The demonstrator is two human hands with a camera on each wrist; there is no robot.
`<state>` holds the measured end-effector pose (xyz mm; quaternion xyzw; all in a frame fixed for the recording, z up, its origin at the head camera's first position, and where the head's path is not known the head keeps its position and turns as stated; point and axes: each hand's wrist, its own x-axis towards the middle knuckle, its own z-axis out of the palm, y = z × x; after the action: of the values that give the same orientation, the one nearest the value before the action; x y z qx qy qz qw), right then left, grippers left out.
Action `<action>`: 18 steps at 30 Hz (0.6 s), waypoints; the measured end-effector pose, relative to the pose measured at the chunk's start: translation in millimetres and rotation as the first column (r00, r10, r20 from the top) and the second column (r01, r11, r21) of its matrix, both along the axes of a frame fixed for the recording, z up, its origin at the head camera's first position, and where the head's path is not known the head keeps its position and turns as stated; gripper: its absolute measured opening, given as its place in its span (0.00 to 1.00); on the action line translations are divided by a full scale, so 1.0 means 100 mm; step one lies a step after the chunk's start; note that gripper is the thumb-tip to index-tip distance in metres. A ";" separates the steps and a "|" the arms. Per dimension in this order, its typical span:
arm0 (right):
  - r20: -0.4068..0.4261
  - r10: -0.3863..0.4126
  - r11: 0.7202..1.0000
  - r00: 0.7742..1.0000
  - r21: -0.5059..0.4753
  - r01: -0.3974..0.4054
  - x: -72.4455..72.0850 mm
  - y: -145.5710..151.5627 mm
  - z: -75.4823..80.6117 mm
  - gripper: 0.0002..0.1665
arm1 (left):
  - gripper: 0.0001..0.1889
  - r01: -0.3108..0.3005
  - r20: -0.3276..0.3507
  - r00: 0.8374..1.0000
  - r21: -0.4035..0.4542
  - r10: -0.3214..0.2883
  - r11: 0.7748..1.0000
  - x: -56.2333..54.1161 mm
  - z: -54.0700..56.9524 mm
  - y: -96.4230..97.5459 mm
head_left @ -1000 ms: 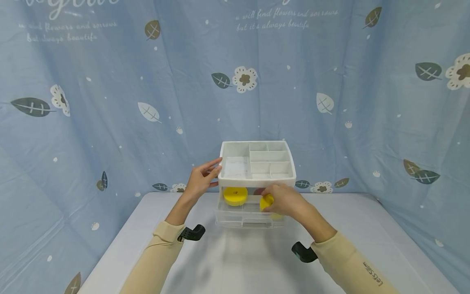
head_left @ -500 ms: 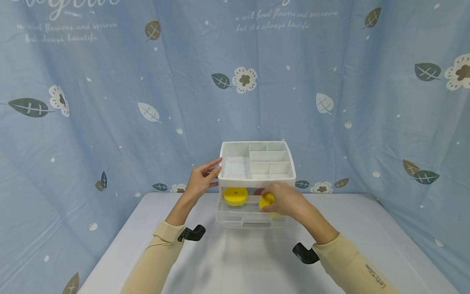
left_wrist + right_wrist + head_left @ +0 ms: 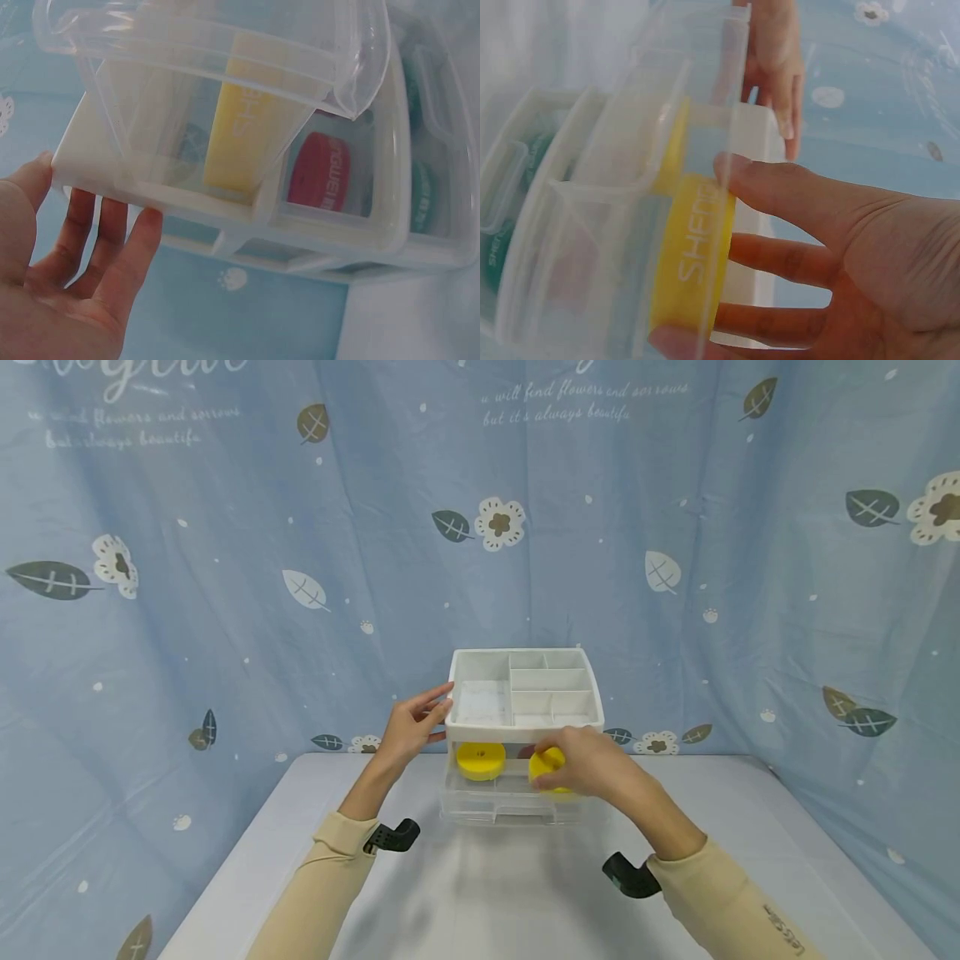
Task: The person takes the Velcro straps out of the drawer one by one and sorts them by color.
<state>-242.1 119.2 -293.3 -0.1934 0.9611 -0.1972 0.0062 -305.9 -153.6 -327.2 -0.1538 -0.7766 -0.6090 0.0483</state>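
A white organizer [image 3: 525, 732] with a divided top tray and clear drawers stands against the curtain. Its upper clear drawer [image 3: 468, 797] is pulled out. In that drawer lies a yellow disc [image 3: 481, 761] with a small centre hole. My right hand [image 3: 592, 764] holds a second yellow disc [image 3: 694, 259] by its edge at the drawer's right side, thumb and fingers spread round it; lettering runs along its rim. My left hand [image 3: 410, 725] touches the organizer's left side near the top, its fingers mostly straight, as the left wrist view [image 3: 82, 262] also shows.
A red disc [image 3: 320, 174] shows behind clear plastic in a neighbouring part of the organizer, and green discs [image 3: 422, 196] in another. The organizer sits at the back of a white-covered table [image 3: 480, 893]; a blue patterned curtain [image 3: 390, 568] hangs close behind.
My right hand has shifted slightly right, and more of the yellow disc it holds shows, lying flatter. My left hand and the organizer have stayed in place.
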 end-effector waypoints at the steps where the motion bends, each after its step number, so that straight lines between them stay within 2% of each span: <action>1: 0.005 0.000 1.000 1.000 0.004 0.000 0.01 0.01 0.02 0.18 | 0.24 0.002 0.000 1.000 0.002 -0.002 1.000 0.00 0.00 0.00; 5: 0.003 -0.015 1.000 1.000 0.026 0.014 0.02 0.04 0.08 0.18 | 0.23 -0.001 -0.001 1.000 -0.002 0.001 1.000 0.00 0.00 0.00; 9: -0.011 -0.036 0.998 0.999 0.044 0.037 0.04 0.11 0.14 0.25 | 0.23 -0.006 -0.003 1.000 -0.012 0.006 1.000 0.01 0.01 0.00; 18: 0.003 -0.071 0.997 0.997 0.025 0.071 0.05 0.33 0.21 0.29 | 0.23 -0.018 0.006 1.000 -0.012 0.018 1.000 0.05 0.02 0.01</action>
<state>-237.2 152.3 -272.7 -0.1588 0.9697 -0.1856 0.0036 -301.4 -152.2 -324.8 -0.1453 -0.7817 -0.6043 0.0507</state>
